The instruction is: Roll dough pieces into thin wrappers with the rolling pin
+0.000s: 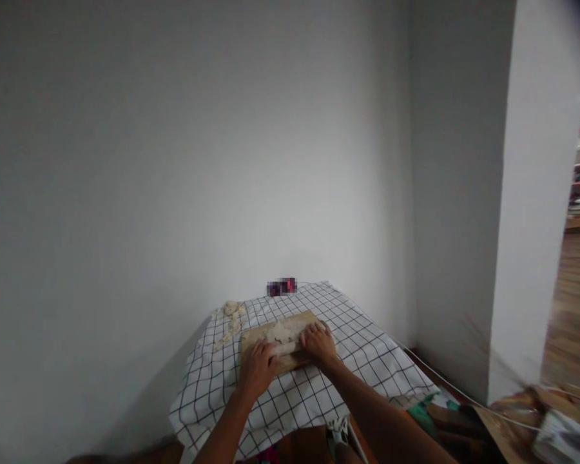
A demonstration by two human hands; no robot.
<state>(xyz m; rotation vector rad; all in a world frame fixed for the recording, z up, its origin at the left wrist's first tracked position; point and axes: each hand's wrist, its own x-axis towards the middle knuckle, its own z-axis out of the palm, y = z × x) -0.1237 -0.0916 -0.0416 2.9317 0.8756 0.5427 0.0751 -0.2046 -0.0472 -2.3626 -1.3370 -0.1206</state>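
A wooden board (254, 335) lies on the table with pale dough (279, 332) spread over its middle. Across the near part of the dough runs a pale, flour-coloured rolling pin (285, 348). My left hand (260, 362) is curled over its left end, and my right hand (319, 341) grips its right end, a little farther forward. The fingers of both hands hide the pin's ends. Thin pale pieces, which look like dough strips (232, 310), lie on the cloth left of the board.
A black-and-white checked tablecloth (362, 361) covers the table. At its far edge, by the white wall (294, 161), sits a blurred dark and red object (281, 287). A white cable (459, 390) hangs at the right, near bags and a white box (563, 438).
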